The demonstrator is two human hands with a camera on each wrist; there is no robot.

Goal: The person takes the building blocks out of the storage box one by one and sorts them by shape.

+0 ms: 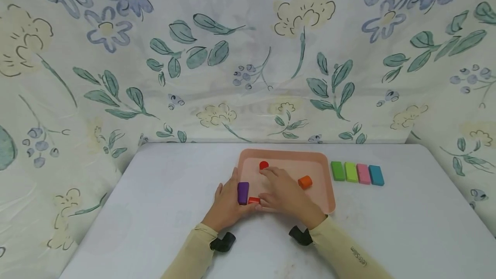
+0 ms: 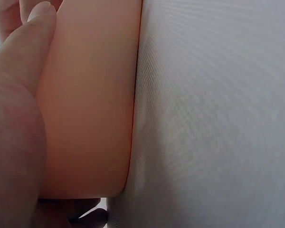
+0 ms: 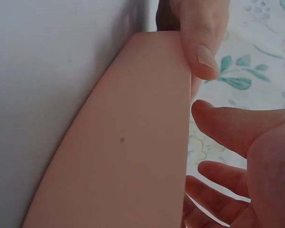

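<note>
A shallow peach-coloured tray [image 1: 286,155] lies on the white table. My left hand [image 1: 224,208] holds its near left corner, the thumb along the front wall and the fingers along the left side. Over the tray's middle is my right hand [image 1: 288,193], thumb apart from its loosely bent fingers. Its fingertips are close to a red round block [image 1: 264,165]; whether they touch it I cannot tell. Inside by the left hand are a purple block [image 1: 243,193] and a red block [image 1: 254,200], partly covered. An orange cylinder [image 1: 305,182] lies right of the right hand.
To the right of the tray stands a row of rectangular blocks: green [image 1: 338,171], yellow-green [image 1: 351,172], pink [image 1: 363,174] and blue [image 1: 376,175]. A floral cloth [image 1: 263,98] hangs behind the table and at its sides.
</note>
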